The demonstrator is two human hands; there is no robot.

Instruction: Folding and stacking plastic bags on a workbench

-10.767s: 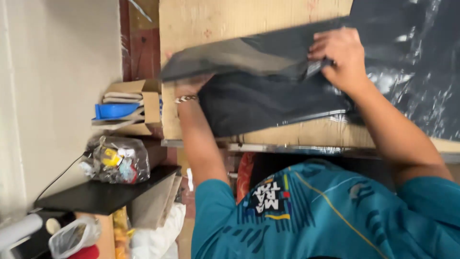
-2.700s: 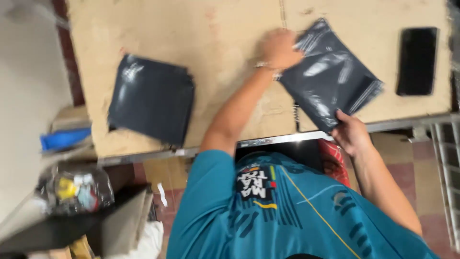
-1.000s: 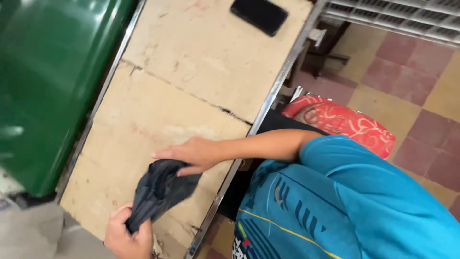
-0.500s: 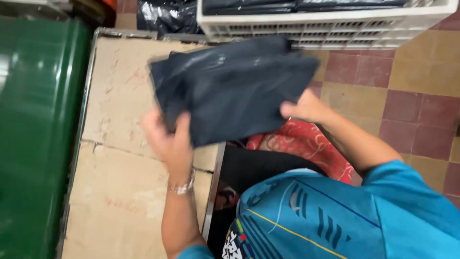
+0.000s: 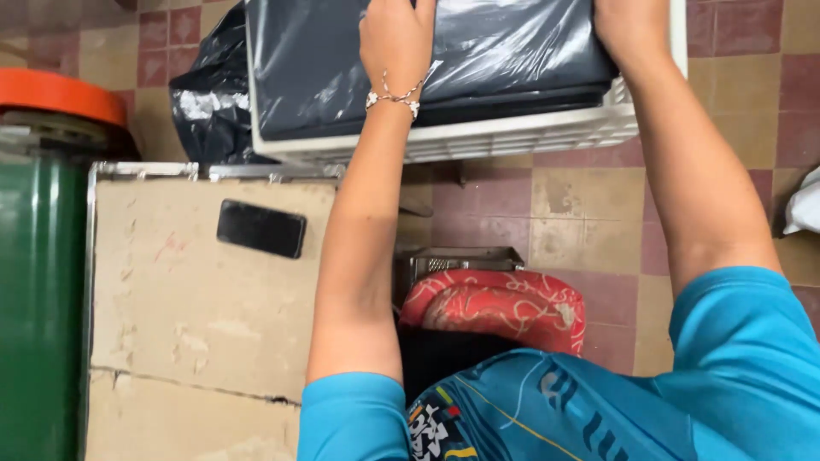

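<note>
Left hand (image 5: pixel 395 38): laid flat, fingers spread, pressing on the stack of black plastic bags (image 5: pixel 504 51); beaded bracelet (image 5: pixel 393 96) at the wrist
Right hand (image 5: pixel 632 30): resting on the stack's right end near the crate wall; fingers run out of view, so grip cannot be told
Stack of black plastic bags: lying flat inside the white slatted crate (image 5: pixel 512 137), apparently pressed down to sit level
Crate: on the tiled floor (image 5: pixel 589 205), beyond the bench
Black sack (image 5: pixel 205 98): bunched against the crate's left side
Bench (image 5: pixel 188 316): worn pale board; dark phone (image 5: pixel 260 228) lying apart from the work
Green drum (image 5: pixel 34 282): left of bench, orange lid (image 5: pixel 55 92) behind
Red patterned cushion (image 5: pixel 495 309): below the person
</note>
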